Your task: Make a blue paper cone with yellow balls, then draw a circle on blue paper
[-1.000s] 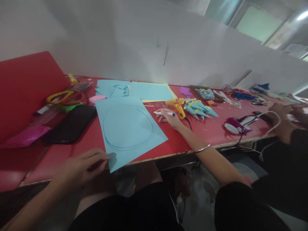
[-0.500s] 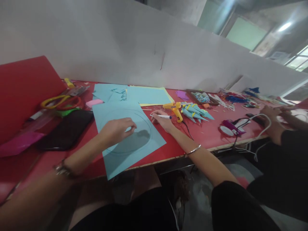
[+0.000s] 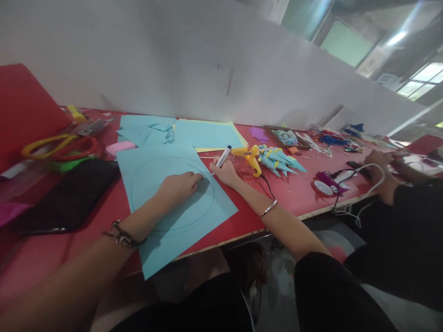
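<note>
A light blue sheet of paper point(image 3: 194, 235) with a large drawn oval lies on the red table, its near corner jutting past the edge. My left hand point(image 3: 178, 189) rests palm down on the sheet inside the oval, fingers stretched out and holding nothing. In my right hand point(image 3: 226, 174) is a white marker point(image 3: 222, 158) with a dark blue end, pinched between the fingers. Its tip is down at the oval's right side; whether it touches the paper I cannot tell. Just right of that hand lies a yellow glue gun point(image 3: 251, 159), beside spiky blue paper cones point(image 3: 278, 161) with yellow bands.
A black phone point(image 3: 69, 196) and scissors with yellow and red handles point(image 3: 58, 147) lie at left. More blue sheets point(image 3: 209, 133) are behind. A purple device point(image 3: 328, 183) with cables sits at right, near another person's hands point(image 3: 380, 163). A grey wall backs the table.
My left hand has come down from above the sheet onto it. The marker in my right hand has turned from nearly level to upright-slanted, tip down. The view has shifted slightly.
</note>
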`<state>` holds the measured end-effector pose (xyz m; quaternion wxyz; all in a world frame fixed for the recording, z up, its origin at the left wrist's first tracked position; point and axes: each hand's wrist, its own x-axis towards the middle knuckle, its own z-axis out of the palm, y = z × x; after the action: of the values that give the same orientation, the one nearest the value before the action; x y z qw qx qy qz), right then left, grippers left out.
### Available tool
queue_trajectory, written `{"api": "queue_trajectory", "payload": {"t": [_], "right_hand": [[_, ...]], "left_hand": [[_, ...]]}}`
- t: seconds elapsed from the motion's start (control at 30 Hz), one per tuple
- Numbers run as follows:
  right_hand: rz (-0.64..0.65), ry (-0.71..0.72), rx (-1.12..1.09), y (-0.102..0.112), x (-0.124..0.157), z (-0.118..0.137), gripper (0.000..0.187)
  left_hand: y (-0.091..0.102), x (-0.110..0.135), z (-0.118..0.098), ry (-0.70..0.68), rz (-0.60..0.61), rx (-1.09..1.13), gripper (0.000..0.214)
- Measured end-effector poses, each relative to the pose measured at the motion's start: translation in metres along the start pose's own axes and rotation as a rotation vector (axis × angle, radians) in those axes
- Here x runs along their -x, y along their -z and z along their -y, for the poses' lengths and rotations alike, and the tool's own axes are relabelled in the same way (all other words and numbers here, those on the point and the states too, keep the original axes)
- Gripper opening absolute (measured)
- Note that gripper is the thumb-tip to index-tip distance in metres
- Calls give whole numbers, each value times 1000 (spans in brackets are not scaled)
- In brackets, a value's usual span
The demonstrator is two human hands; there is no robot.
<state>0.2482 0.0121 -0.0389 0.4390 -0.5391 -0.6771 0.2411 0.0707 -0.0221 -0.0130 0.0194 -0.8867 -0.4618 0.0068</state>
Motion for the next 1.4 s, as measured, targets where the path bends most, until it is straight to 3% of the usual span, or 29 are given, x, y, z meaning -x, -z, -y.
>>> {"api": "queue_trajectory", "payload": {"t": [0.37, 1.03, 1.4], "right_hand": [[76, 114, 115, 1, 7, 4, 26], [71, 59, 137, 6, 29, 13, 27], [100, 37, 116, 9, 55, 23, 30]], "left_hand": [[-4, -2, 0, 8, -11, 5, 36], [-1, -1, -3, 21, 9, -14, 36], [-6, 0, -1, 7, -23, 27, 38]]}}
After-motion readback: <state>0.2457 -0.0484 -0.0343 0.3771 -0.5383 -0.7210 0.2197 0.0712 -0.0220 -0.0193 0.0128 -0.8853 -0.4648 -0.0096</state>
